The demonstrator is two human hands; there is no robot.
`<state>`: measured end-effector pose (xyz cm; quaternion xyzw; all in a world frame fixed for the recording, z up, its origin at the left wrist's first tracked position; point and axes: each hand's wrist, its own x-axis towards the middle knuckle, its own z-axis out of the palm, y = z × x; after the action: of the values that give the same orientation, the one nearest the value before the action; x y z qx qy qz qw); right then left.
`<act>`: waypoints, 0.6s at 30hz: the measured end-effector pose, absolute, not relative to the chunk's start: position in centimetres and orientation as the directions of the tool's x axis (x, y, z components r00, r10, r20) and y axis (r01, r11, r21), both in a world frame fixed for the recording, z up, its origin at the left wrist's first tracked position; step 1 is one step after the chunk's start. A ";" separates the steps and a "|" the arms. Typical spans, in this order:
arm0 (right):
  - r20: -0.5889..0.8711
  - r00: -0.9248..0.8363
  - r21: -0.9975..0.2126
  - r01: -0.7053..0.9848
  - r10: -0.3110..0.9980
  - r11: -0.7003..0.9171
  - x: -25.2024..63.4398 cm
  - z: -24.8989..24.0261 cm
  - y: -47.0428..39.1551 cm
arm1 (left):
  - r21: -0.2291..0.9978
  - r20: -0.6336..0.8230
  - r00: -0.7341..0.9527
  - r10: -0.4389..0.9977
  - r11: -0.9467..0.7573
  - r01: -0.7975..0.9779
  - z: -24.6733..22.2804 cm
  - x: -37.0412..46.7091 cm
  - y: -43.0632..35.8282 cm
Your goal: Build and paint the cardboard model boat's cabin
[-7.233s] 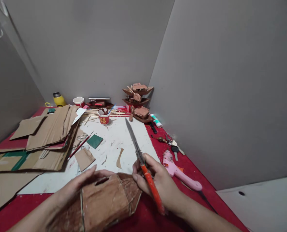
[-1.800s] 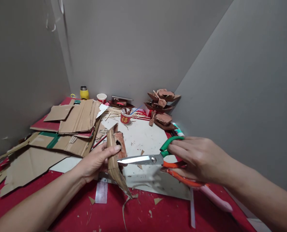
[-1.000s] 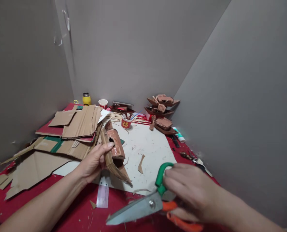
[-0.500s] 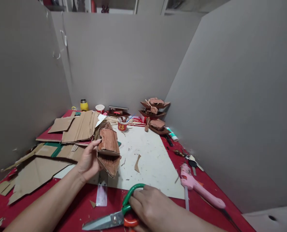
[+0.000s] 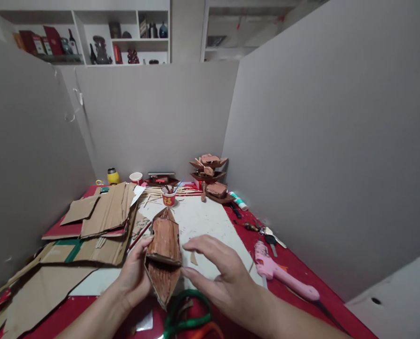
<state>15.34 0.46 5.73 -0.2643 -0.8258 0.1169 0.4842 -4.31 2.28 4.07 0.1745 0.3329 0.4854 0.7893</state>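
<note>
A brown model boat (image 5: 164,242) with a curved roof is held over the white board (image 5: 210,221), its pointed end toward me. My left hand (image 5: 135,278) grips its left side, the thumb on the roof edge. My right hand (image 5: 224,278) is at the boat's right side with fingers apart, the tips close to the hull and nothing held. Below the boat, scissors with green and orange handles (image 5: 187,325) lie on the red cloth; their blades are mostly out of view.
Cardboard sheets (image 5: 107,212) are piled at the left. A pink glue gun (image 5: 284,275), keys (image 5: 271,238) and a white-green tube (image 5: 238,201) lie at the right. Behind are a red cup (image 5: 168,195), thin sticks and stacked model boats (image 5: 210,167). Grey panels surround the table.
My right hand has let go of the scissors and moved up beside the boat. My left hand has brought the boat lower. The view has tilted up, showing more shelves.
</note>
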 end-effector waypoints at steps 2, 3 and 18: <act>0.707 -0.402 -0.474 0.340 0.581 0.812 15.2 5.8 1.2 | 0.604 -0.353 0.321 0.879 0.476 -0.639 3.9 -3.7 2.0; 0.680 -0.423 -0.483 0.357 0.599 0.799 15.1 5.8 1.7 | 0.605 -0.350 0.329 0.877 0.480 -0.635 3.8 -3.5 1.9; 0.493 -0.550 -0.608 0.336 0.674 0.719 16.6 5.8 4.4 | 0.580 -0.332 0.414 0.847 0.530 -0.618 1.4 -1.9 2.4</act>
<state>16.60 4.42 5.76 -0.2970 -0.8501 0.2284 0.3700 -1.90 2.43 1.39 0.1876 0.3052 0.4472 0.8196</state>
